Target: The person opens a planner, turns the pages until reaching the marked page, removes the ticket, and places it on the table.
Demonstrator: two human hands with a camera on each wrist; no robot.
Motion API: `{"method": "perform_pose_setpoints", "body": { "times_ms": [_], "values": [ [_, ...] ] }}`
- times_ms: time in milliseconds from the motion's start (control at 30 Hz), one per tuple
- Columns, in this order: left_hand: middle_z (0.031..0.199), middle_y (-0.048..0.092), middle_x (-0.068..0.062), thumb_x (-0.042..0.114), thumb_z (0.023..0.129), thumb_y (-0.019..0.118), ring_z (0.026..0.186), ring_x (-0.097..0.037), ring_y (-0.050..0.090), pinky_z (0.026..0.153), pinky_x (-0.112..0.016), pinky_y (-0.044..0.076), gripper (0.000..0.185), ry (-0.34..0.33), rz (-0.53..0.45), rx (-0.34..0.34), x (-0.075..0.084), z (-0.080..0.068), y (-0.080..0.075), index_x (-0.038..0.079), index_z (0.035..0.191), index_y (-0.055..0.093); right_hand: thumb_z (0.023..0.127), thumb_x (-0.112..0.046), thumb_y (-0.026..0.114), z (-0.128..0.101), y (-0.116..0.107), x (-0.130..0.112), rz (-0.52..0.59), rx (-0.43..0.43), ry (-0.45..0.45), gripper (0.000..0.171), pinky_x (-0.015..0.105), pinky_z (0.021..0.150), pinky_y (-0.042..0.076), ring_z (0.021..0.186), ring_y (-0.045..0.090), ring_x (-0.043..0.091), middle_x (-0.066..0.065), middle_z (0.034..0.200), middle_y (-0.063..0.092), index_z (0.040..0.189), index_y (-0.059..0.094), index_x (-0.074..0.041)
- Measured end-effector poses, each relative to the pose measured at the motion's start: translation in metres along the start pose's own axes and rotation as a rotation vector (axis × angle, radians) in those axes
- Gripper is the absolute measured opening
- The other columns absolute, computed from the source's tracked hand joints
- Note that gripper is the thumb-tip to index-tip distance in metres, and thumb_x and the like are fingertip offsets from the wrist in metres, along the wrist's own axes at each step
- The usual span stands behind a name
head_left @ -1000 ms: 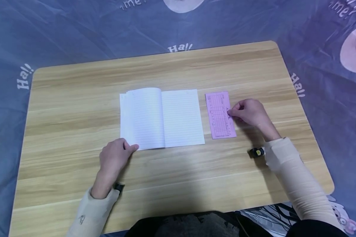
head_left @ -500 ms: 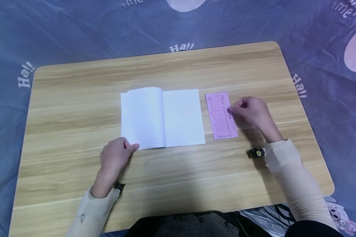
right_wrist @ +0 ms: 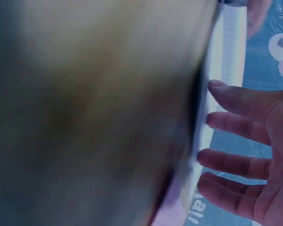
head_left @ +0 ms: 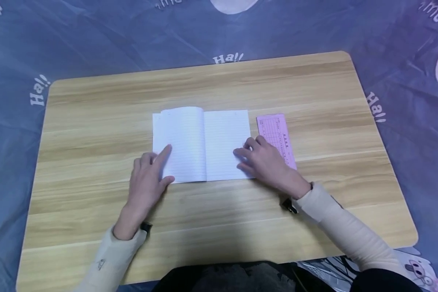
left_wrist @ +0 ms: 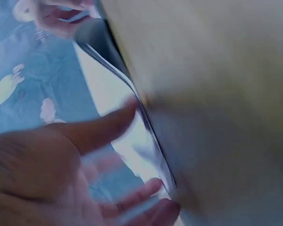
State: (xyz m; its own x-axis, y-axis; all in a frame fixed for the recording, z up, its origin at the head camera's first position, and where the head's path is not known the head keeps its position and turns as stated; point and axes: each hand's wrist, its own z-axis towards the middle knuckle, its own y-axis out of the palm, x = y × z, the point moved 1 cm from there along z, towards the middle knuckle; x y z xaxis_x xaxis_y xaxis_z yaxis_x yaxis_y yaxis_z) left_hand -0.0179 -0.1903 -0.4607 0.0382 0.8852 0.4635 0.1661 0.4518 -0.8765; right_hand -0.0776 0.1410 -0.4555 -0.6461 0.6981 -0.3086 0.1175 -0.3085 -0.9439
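An open notebook (head_left: 202, 144) lies mid-table, spine running near to far. The left hand (head_left: 147, 180) rests spread on its left page; the right hand (head_left: 264, 162), fingers relaxed, touches the right page.

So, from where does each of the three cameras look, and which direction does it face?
Head: worn on the head, faces forward and down at the wooden table, open notebook and pink card; both hands and sleeves show.
Left wrist: at the left hand, blurred, faces along its spread fingers toward the notebook's edge.
Right wrist: at the right hand, blurred, faces along its straight fingers.
Shared: all three see the notebook.
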Motion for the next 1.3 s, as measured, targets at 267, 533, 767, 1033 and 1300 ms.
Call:
{"method": "perform_pose_setpoints", "body": {
  "times_ms": [267, 533, 767, 1033, 1300],
  "values": [
    [0.155, 0.039, -0.019, 0.021, 0.096, 0.067, 0.144, -0.045, 0.027, 0.100, -0.072, 0.032, 0.043, 0.214, 0.116, -0.117, 0.003, 0.032, -0.018, 0.006, 0.136, 0.061, 0.085, -0.028, 0.081, -0.004, 0.004, 0.000, -0.025, 0.020, -0.012, 0.035, 0.043, 0.074, 0.054, 0.092, 0.059, 0.033, 0.018, 0.107, 0.066, 0.115, 0.074, -0.011],
    [0.091, 0.062, -0.015, 0.021, 0.094, 0.071, 0.084, -0.036, 0.060, 0.074, -0.051, 0.048, 0.022, 0.132, 0.100, 0.028, 0.001, 0.085, -0.025, 0.002, 0.084, 0.067, 0.083, -0.025, 0.083, -0.001, 0.003, -0.005, -0.036, 0.029, -0.032, 0.034, 0.042, 0.076, 0.054, 0.090, 0.060, 0.033, 0.017, 0.104, 0.067, 0.111, 0.075, -0.009],
    [0.111, 0.048, -0.027, 0.034, 0.081, 0.085, 0.099, -0.044, 0.050, 0.077, -0.056, 0.047, 0.065, -0.158, 0.120, -0.083, -0.008, 0.126, -0.041, -0.005, 0.118, 0.048, 0.083, -0.025, 0.083, -0.001, 0.002, -0.005, -0.024, 0.020, -0.039, 0.035, 0.040, 0.074, 0.054, 0.088, 0.060, 0.030, 0.015, 0.103, 0.066, 0.112, 0.074, -0.008],
    [0.134, 0.036, -0.027, 0.021, 0.078, 0.088, 0.120, -0.043, 0.039, 0.090, -0.058, 0.043, 0.081, -0.114, 0.047, -0.131, -0.012, 0.136, -0.043, 0.010, 0.145, 0.044, 0.084, -0.025, 0.082, -0.002, 0.004, -0.008, -0.037, 0.016, -0.038, 0.035, 0.041, 0.076, 0.054, 0.089, 0.061, 0.030, 0.015, 0.103, 0.066, 0.113, 0.074, -0.008],
    [0.136, 0.033, -0.030, 0.012, 0.078, 0.087, 0.123, -0.046, 0.036, 0.101, -0.058, 0.038, 0.066, -0.068, -0.009, -0.180, -0.017, 0.147, -0.050, 0.002, 0.131, 0.048, 0.083, -0.023, 0.084, -0.001, 0.003, -0.010, -0.055, 0.030, -0.031, 0.035, 0.042, 0.075, 0.055, 0.088, 0.061, 0.031, 0.015, 0.102, 0.065, 0.112, 0.074, -0.007]
  ]
}}
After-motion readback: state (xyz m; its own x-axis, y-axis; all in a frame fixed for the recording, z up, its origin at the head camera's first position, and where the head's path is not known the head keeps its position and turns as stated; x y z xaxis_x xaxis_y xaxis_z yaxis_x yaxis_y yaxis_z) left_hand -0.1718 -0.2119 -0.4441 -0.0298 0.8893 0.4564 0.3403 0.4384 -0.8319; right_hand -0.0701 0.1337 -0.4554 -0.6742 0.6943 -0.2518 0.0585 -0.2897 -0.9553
